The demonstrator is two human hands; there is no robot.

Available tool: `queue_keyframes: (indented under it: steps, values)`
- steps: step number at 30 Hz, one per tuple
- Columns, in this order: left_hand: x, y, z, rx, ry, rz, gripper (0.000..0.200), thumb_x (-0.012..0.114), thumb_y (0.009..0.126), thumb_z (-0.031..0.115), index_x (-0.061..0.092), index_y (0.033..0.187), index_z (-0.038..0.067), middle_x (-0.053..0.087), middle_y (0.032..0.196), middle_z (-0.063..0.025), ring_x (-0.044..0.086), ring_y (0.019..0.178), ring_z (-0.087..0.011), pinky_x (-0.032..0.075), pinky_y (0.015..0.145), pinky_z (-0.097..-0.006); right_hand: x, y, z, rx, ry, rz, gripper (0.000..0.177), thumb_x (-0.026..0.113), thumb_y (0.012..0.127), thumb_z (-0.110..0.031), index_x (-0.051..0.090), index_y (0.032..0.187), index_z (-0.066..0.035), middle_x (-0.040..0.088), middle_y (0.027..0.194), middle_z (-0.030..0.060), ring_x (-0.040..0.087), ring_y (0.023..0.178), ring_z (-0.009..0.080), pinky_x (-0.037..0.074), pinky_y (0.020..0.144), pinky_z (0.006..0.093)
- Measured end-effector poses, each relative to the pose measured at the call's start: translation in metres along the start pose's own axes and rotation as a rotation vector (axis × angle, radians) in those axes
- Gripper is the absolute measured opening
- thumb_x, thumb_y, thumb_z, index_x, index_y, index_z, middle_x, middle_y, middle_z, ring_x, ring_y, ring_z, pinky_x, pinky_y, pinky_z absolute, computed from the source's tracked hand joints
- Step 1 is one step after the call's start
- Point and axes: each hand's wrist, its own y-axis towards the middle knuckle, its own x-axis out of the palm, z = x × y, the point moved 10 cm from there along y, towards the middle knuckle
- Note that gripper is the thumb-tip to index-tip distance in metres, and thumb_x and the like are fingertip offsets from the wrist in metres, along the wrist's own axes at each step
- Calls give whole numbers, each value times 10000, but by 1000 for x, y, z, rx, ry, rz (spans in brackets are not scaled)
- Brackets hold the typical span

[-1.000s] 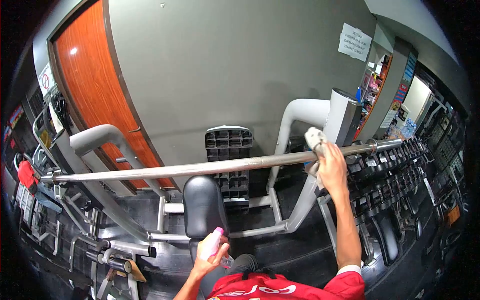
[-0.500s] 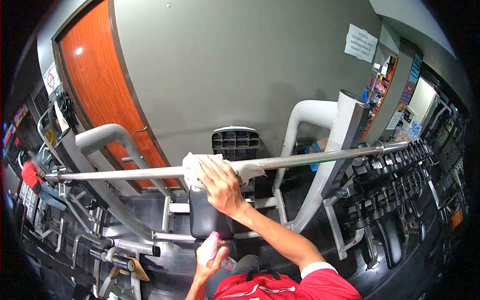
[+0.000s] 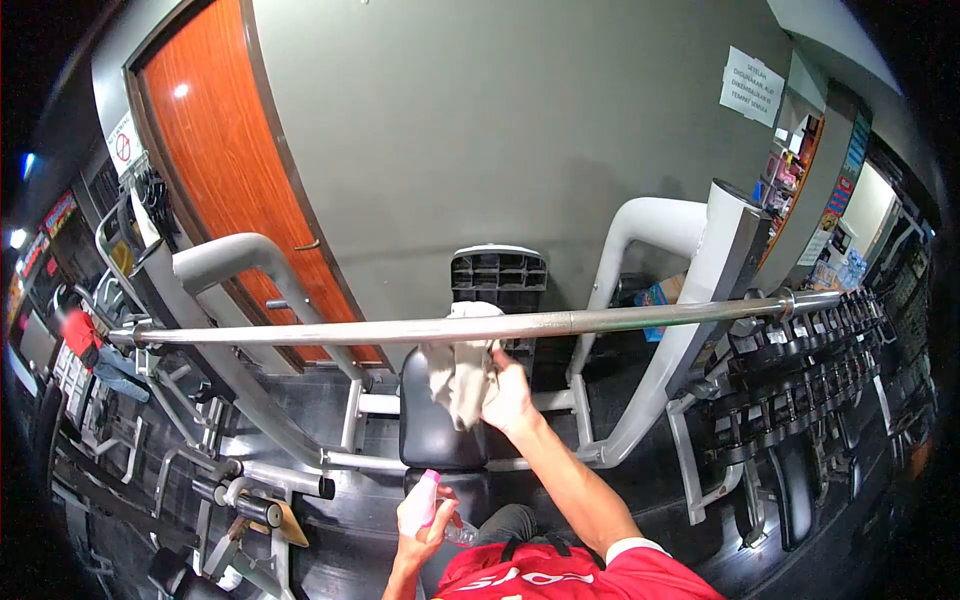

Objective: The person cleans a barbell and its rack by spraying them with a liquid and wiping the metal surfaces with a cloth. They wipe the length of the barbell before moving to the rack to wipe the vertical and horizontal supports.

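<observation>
- Across the upper middle of the frame, a grey wall (image 3: 500, 120) fills much of the room, with a brown door (image 3: 220, 170) at upper left and a dark floor (image 3: 365, 520) below.
- Around the centre stands a pale metal frame (image 3: 663, 365), and a long metal bar (image 3: 640, 319) crosses from left to right.
- At right, dumbbells (image 3: 775, 412) stand in rows; at far left is another person (image 3: 88, 342) in a red top.
- Below the bar, at centre, is the black padded bench (image 3: 440, 450).
- Just above it in the picture, the right hand (image 3: 512, 400) grasps a pale cloth (image 3: 462, 385), fingertips partly hidden. Half a second ago the palm pressed it over the bar; now it hangs mostly below, so it seems to meet the bar's back and underside.
- At lower centre, the left hand (image 3: 422, 520) is clenched round a pink-topped bottle (image 3: 427, 489), apart from the bar.
</observation>
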Motion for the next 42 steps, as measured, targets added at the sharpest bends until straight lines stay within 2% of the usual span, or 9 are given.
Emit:
queue_keyframes:
  steps: [10,18,26,28,30,32,36,39,42]
  values:
    - [8,6,-2,19,29,-81,174,597,852,33,531,990,-51,626,747,-101,627,567,-152,484,530,-267,36,-75,-83,-464,-113,569,308,370,940,-229,541,1124,-49,625,1064,107,612,971,258,489,880,443]
    - [5,15,-6,20,-16,-117,173,603,850,29,537,990,-46,620,741,-102,624,567,-151,484,534,-267,56,-175,-184,-762,-328,530,303,486,929,-225,552,1147,-25,606,1145,128,600,1032,248,481,906,428]
    - [28,31,-5,8,-26,-198,162,604,839,-2,537,981,-38,604,732,-81,610,572,-122,486,535,-254,94,-217,-155,-1092,-375,611,366,481,946,-295,530,1210,-45,614,1126,79,594,998,211,452,910,364]
    - [35,33,-1,10,-43,-224,151,602,839,-4,537,972,-36,604,738,-81,609,571,-119,485,532,-253,126,-254,-171,-1511,-947,991,351,482,952,-268,539,1184,-11,614,1089,102,584,996,183,444,914,350]
    - [40,35,3,19,-47,-237,150,601,839,-4,536,971,-35,605,739,-80,609,572,-119,486,532,-253,159,-214,-188,-1054,-1860,1178,303,487,936,-180,550,1126,46,623,1054,142,579,1016,217,426,909,379]
    - [40,35,4,32,-50,-243,149,601,840,-3,536,971,-33,606,741,-79,608,573,-119,486,532,-254,199,-146,-168,-1107,-2978,789,253,514,884,-132,567,1068,33,638,1009,167,599,952,310,442,836,425]
    - [33,33,-6,12,-32,-225,159,597,844,2,532,984,-34,609,750,-83,608,578,-121,488,533,-256,189,-101,-201,-269,-2654,940,281,488,849,-259,640,972,-57,651,851,190,623,833,368,465,769,460]
    - [27,30,-6,28,-56,-192,173,596,847,7,528,1000,-37,609,750,-84,607,577,-122,489,532,-257,165,-88,-228,-50,-2772,1004,365,454,817,-340,673,827,-48,632,795,227,628,793,380,478,741,458]
    - [21,28,-6,40,-36,-165,194,600,848,10,524,1019,-39,607,753,-84,605,574,-121,489,532,-258,177,-91,-219,-250,-2816,1058,357,465,814,-326,671,804,-35,624,768,241,628,770,386,479,717,469]
